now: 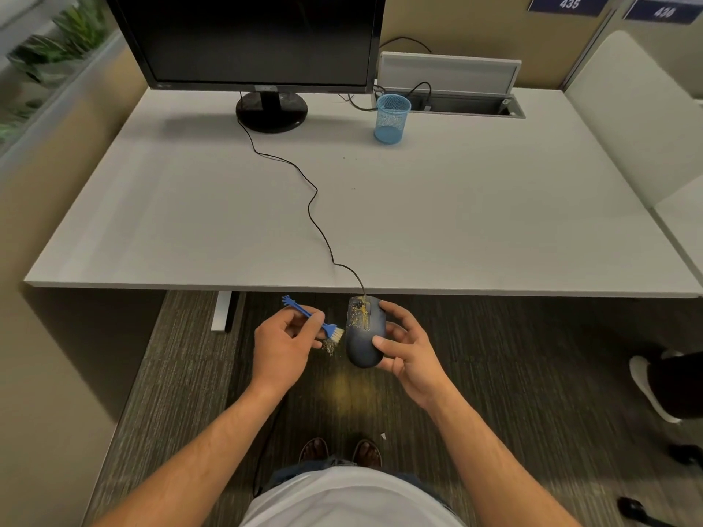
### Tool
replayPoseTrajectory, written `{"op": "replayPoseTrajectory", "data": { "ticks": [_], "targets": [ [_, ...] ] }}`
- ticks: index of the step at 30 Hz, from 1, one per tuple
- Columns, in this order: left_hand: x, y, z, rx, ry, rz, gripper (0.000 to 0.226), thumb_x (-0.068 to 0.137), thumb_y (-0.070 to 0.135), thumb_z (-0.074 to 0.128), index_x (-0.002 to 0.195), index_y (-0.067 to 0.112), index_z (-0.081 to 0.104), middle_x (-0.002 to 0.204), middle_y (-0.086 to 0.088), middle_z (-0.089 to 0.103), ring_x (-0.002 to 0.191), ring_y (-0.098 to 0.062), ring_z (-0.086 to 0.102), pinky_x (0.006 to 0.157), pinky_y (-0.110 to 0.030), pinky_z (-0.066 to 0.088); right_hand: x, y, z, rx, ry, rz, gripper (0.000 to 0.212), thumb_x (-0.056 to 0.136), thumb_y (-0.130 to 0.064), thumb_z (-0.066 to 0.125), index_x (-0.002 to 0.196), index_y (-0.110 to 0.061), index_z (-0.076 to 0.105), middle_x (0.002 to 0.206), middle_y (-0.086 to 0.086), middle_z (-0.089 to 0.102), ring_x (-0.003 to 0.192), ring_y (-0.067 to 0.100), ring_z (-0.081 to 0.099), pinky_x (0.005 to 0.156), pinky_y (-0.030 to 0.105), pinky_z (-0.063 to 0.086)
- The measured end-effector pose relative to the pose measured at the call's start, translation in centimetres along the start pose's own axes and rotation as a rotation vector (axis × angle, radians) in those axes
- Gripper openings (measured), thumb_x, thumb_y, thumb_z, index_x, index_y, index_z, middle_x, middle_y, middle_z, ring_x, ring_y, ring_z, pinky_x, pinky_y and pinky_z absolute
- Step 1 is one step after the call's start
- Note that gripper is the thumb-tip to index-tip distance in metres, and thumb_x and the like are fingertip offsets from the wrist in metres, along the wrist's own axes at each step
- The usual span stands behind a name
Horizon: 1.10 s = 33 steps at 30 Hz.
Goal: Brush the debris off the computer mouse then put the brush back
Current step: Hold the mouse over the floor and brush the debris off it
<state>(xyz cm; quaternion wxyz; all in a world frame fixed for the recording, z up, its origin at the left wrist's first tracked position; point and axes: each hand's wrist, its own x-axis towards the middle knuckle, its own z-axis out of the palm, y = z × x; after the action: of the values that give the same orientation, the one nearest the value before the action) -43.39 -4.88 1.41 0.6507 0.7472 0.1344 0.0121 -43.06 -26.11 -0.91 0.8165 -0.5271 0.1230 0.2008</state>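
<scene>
My right hand (407, 346) grips a dark blue wired computer mouse (363, 336) in the air, just in front of the desk's front edge and above the carpet. Yellowish debris covers the mouse's front half around the wheel. My left hand (283, 342) pinches a small blue brush (304, 310) by its handle. Its pale bristles (336, 333) touch the mouse's left side. A small cloud of debris (329, 347) hangs below the bristles. The blue mesh cup (392, 118) stands at the back of the desk (494, 207).
The mouse's black cable (312, 207) snakes across the desk to a black monitor (251, 43) at the back. A cable tray with its lid up (449, 89) sits behind the cup. Another person's shoe (650, 386) is on the carpet at right.
</scene>
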Motion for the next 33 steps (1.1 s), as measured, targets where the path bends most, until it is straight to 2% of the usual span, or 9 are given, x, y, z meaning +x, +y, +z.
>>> {"op": "replayPoseTrajectory", "data": {
  "ticks": [5,9,16,21,26,29,33],
  "targets": [
    [-0.6,0.9,0.6,-0.093,-0.077,0.043,0.005,0.091,0.019,0.070,0.095,0.018,0.073,0.086,-0.001,0.075,0.076,-0.019,0.074,0.062,-0.025,0.060,0.1,0.3,0.1,-0.004,-0.017,-0.010,0.061,0.076,-0.004,0.076,0.130,-0.029,0.064,0.130,0.009,0.065,0.119,0.031,0.066,0.083,0.048,0.060],
    [-0.9,1.3,1.6,-0.044,-0.166,0.073,0.007,0.091,0.016,0.070,0.095,0.022,0.072,0.087,0.003,0.075,0.079,-0.016,0.074,0.060,-0.024,0.059,0.1,0.6,0.3,-0.020,-0.035,-0.023,0.060,0.078,-0.004,0.077,0.130,-0.030,0.064,0.129,0.009,0.066,0.119,0.033,0.066,0.084,0.049,0.060],
    [0.1,0.8,0.5,0.040,-0.076,0.045,0.007,0.091,0.019,0.070,0.092,0.027,0.071,0.083,0.008,0.075,0.077,-0.011,0.074,0.062,-0.022,0.060,-0.2,0.7,0.0,-0.016,-0.018,-0.019,0.061,0.076,-0.005,0.077,0.130,-0.031,0.064,0.131,0.008,0.065,0.120,0.031,0.065,0.082,0.048,0.060],
    [0.5,0.7,-0.2,0.026,-0.019,0.014,0.004,0.091,0.021,0.070,0.092,0.025,0.071,0.081,0.003,0.075,0.075,-0.013,0.074,0.062,-0.019,0.058,-0.4,0.7,-0.1,-0.008,-0.015,-0.014,0.060,0.076,-0.005,0.077,0.130,-0.031,0.065,0.133,0.009,0.063,0.119,0.029,0.066,0.081,0.045,0.060],
    [-0.4,0.9,0.2,-0.052,-0.161,0.073,0.005,0.091,0.016,0.070,0.095,0.018,0.073,0.085,-0.001,0.076,0.076,-0.019,0.074,0.062,-0.025,0.060,-0.3,0.6,0.0,0.000,-0.023,-0.017,0.063,0.076,-0.004,0.075,0.134,-0.026,0.061,0.135,0.015,0.061,0.119,0.032,0.066,0.081,0.047,0.060],
    [-0.8,0.8,0.7,-0.024,-0.248,0.081,0.007,0.090,0.016,0.071,0.096,0.019,0.073,0.087,0.000,0.076,0.078,-0.018,0.075,0.061,-0.024,0.059,-0.4,0.6,0.2,-0.010,-0.025,-0.018,0.064,0.077,-0.004,0.075,0.135,-0.026,0.060,0.135,0.016,0.060,0.119,0.033,0.066,0.083,0.049,0.060],
    [-0.4,0.5,0.2,0.010,-0.221,0.056,0.007,0.091,0.017,0.070,0.095,0.023,0.073,0.087,0.003,0.076,0.079,-0.017,0.075,0.062,-0.026,0.060,-0.5,0.5,0.4,-0.010,-0.022,-0.018,0.064,0.076,-0.005,0.075,0.134,-0.026,0.060,0.134,0.015,0.061,0.118,0.032,0.066,0.082,0.047,0.060]
  ]
}}
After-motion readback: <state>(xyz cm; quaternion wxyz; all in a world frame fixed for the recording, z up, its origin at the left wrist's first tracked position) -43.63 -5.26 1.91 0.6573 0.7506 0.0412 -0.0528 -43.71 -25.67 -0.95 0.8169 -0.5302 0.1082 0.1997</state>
